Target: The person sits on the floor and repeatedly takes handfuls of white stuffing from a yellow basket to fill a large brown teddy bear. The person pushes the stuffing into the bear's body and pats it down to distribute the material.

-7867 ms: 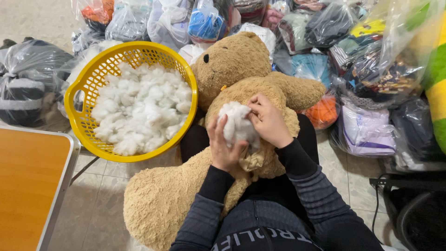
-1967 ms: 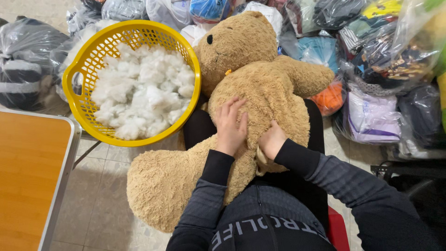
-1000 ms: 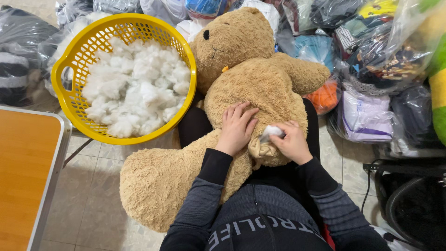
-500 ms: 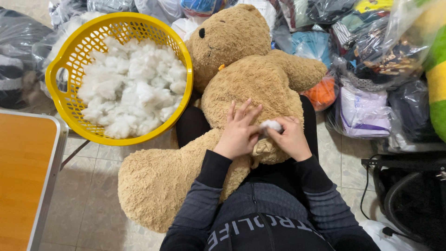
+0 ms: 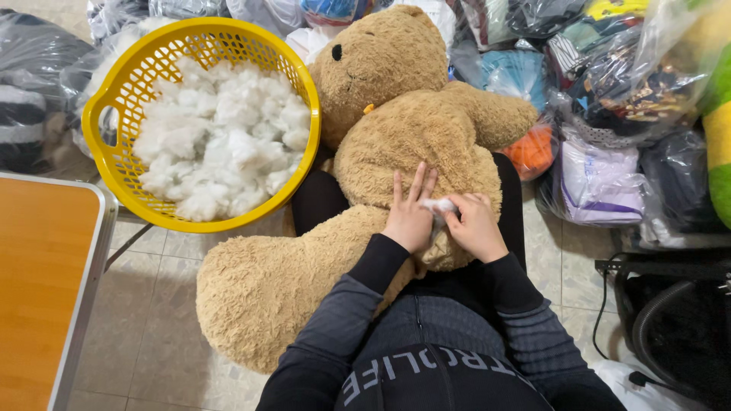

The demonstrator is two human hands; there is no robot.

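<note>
Views: one only, worn on the person's head; no second view shares the scene.
Position: above the lap, over the seated person's own torso.
Direction: tilted steeply down and a little forward, toward the tiled floor [image 5: 160,335].
Nearness: close; the sleeves run out of the bottom edge, and the left hand [image 5: 407,217] and right hand [image 5: 472,227] sit just below the middle.
Centre: the brown teddy bear [image 5: 411,129] lying across the lap.
Left edge: the yellow basket [image 5: 103,164] at upper left, the wooden table [image 5: 38,304] cut off below it.
Top and right edges: plastic bags [image 5: 601,183], cropped by the frame.
</note>
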